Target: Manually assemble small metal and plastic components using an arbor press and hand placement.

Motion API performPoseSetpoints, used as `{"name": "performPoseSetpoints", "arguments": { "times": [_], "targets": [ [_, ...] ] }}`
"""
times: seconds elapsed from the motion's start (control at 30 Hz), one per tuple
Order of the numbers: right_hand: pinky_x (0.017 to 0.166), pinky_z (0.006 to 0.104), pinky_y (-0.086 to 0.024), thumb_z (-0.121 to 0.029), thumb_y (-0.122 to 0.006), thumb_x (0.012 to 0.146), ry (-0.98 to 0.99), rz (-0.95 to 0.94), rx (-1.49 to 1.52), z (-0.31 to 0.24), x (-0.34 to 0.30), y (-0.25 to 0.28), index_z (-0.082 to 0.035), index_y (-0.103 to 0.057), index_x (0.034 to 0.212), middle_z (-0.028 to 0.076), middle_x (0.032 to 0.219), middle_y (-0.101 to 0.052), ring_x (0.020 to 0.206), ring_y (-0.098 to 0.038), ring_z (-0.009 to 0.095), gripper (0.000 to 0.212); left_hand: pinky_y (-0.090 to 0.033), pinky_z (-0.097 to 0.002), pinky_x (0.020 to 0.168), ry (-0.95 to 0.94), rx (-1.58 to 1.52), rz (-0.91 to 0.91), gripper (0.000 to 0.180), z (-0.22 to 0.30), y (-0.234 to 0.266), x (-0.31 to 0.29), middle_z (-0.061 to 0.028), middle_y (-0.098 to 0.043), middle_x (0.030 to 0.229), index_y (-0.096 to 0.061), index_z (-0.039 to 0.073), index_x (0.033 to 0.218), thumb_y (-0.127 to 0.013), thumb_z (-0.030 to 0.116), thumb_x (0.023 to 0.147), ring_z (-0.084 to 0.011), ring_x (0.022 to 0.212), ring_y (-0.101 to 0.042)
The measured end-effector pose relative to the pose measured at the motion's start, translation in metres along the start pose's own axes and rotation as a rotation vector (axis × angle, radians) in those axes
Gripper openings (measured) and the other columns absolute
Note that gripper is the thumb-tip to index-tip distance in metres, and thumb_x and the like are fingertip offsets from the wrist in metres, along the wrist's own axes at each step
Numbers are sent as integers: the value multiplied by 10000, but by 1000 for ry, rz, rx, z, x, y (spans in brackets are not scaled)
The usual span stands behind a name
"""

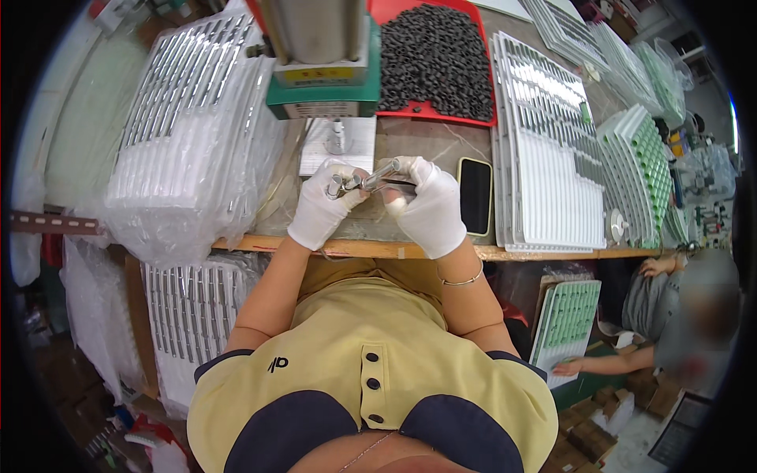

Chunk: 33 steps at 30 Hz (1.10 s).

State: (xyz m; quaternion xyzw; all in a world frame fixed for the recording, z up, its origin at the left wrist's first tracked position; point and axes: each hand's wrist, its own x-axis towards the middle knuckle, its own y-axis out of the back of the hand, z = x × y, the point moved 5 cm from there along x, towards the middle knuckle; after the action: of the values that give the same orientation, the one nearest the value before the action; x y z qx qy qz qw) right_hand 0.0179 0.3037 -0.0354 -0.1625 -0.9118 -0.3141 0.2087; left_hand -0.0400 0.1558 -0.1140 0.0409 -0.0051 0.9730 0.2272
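My left hand, in a white glove with bare fingertips, is closed around a few short shiny metal tubes. My right hand, gloved likewise, pinches another metal tube, tilted up to the right, its lower end close to those in the left hand. A thin dark strip shows beneath the right fingers; I cannot make out what it is. Just beyond the hands a metal plate carries an upright metal post, under the green and grey head of a press.
A red tray of small black pieces lies behind, right of the press. White racks with metal tubes stand at left and right. A phone lies beside my right hand. Another person's hand touches a green-and-white rack at lower right.
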Motion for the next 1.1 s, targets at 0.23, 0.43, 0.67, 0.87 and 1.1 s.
{"name": "performPoseSetpoints", "arguments": {
  "times": [0.23, 0.43, 0.67, 0.87, 1.1],
  "targets": [
    [630, 292, -519, -6, -710, 682, 93, -116, -211, 2, 3, -34, -64, -603, 921, 82, 802, -676, 709, -663, 201, 268, -445, -225, 691, -19, 45, 134, 208, -6, 14, -4, -3, -612, 891, -635, 40, 935, -727, 13, 750, -76, 771, -549],
    [620, 367, -519, -158, -691, 688, -126, -131, 3, 54, 1, -62, -86, -645, 908, 121, 757, -650, 698, -640, 295, 236, -466, -249, 685, -124, 121, 224, 289, 6, 28, 21, -41, -654, 929, -636, 32, 968, -769, 48, 712, -93, 770, -580],
    [736, 412, -517, -267, -649, 723, -315, -390, -358, 47, 63, -80, -98, -665, 934, 163, 838, -667, 798, -642, 344, 270, -485, -256, 678, 153, 432, 82, 292, -19, 69, 84, -68, -676, 834, -607, -14, 1021, -706, 93, 768, -123, 762, -612],
    [747, 404, -518, -274, -645, 739, -294, -411, -345, 64, 64, -99, -78, -672, 906, 163, 845, -669, 806, -644, 339, 259, -390, -193, 527, 162, -28, 286, 202, -1, 92, 43, -2, -574, 708, -537, 28, 1045, -583, 148, 889, -47, 593, -495],
    [750, 361, -509, -294, -665, 755, -357, -425, -317, 56, 47, -92, -78, -626, 1129, 144, 883, -673, 819, -644, 308, 433, -320, -175, 426, 258, -287, 125, 246, -22, 90, 9, -8, -581, 732, -558, 41, 1042, -573, 247, 907, -48, 527, -460]
  ]
}}
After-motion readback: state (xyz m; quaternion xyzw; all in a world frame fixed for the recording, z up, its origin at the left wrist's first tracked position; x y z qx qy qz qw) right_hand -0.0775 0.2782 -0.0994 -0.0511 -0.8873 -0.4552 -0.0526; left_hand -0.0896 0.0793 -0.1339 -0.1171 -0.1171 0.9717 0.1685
